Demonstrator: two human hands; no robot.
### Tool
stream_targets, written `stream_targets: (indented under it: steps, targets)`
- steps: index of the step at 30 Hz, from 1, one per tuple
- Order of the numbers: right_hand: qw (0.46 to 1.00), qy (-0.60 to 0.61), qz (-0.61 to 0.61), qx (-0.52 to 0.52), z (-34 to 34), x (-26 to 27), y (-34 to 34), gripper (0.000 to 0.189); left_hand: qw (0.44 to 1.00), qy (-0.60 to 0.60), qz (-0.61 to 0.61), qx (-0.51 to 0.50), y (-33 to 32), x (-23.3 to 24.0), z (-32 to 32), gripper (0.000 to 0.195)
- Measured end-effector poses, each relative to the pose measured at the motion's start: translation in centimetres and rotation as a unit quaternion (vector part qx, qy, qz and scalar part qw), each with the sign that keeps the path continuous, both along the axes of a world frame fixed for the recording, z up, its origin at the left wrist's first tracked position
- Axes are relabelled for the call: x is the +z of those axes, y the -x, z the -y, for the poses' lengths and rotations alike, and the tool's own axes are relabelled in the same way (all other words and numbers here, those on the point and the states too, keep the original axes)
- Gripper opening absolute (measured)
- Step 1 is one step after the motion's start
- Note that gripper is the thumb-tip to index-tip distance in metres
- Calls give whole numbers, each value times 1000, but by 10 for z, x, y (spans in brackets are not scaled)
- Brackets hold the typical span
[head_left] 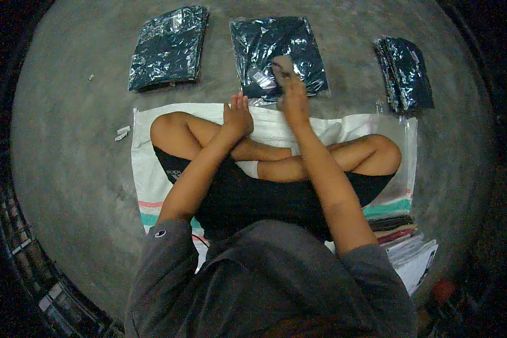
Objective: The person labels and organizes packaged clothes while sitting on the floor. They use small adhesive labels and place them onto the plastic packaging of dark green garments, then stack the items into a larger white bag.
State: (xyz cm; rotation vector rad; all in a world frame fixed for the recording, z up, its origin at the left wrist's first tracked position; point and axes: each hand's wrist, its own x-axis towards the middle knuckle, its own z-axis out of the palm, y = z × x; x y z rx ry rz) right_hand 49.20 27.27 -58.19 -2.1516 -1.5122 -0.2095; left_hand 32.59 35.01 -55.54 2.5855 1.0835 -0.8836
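A plastic-wrapped dark folded garment (pixel 279 46) lies on the floor in front of my crossed legs, with a white label (pixel 263 79) near its lower left. My left hand (pixel 239 115) is just below the package's lower left corner, fingers extended and holding nothing. Over the package's lower right side is my right hand (pixel 295 101), blurred by motion. It grips a flat grey-brown object (pixel 283 67) that sticks out past the fingertips; blur hides exactly what it is.
A pile of similar wrapped garments (pixel 169 46) stands at the far left, another pile (pixel 405 74) at the right. A white woven sack (pixel 152 169) lies under my legs. Flat packages (pixel 410 257) are stacked by my right elbow. Small white scraps (pixel 122 133) lie on the concrete floor (pixel 76 169).
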Motion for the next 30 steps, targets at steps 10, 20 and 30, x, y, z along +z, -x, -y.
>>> stream_targets:
  steps: [10, 20, 30]
  targets:
    - [959, -81, -162, -217, 18, 47, -35, 38, 998, -23, 59, -7, 10, 1, 8, 70]
    - [976, 35, -17, 216, -7, 14, 64, 32, 996, 25, -38, -75, 10, 26, 16, 62]
    - [984, 116, -35, 129, 2, 17, 53, 17, 997, -23, -21, -77, 15, -1, 10, 66]
